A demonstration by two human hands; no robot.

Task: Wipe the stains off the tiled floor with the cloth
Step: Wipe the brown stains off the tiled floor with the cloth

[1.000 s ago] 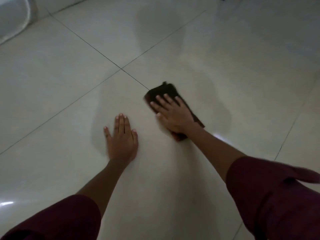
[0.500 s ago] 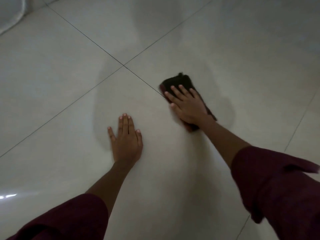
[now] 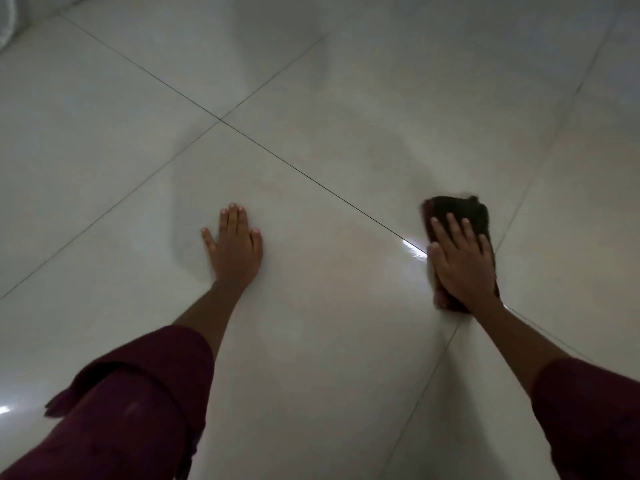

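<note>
A dark brown cloth (image 3: pixel 459 211) lies flat on the pale tiled floor (image 3: pixel 329 306), right of centre and close to a grout line. My right hand (image 3: pixel 462 263) presses down on it with fingers spread; the cloth's near part is hidden under the palm. My left hand (image 3: pixel 237 245) rests flat on the tile to the left, fingers together, holding nothing. A faint darker smear (image 3: pixel 187 216) shows on the tile just left of my left hand. The light is dim and no sharp stains are visible.
Dark grout lines cross at a junction (image 3: pixel 220 120) beyond my left hand. A white rounded object (image 3: pixel 5 22) sits at the top left corner. My maroon sleeves fill the lower corners. Open tile stretches in every direction.
My right hand has slid the cloth to the right and nearer to me, away from the grout junction. My left hand has stayed planted on the tile.
</note>
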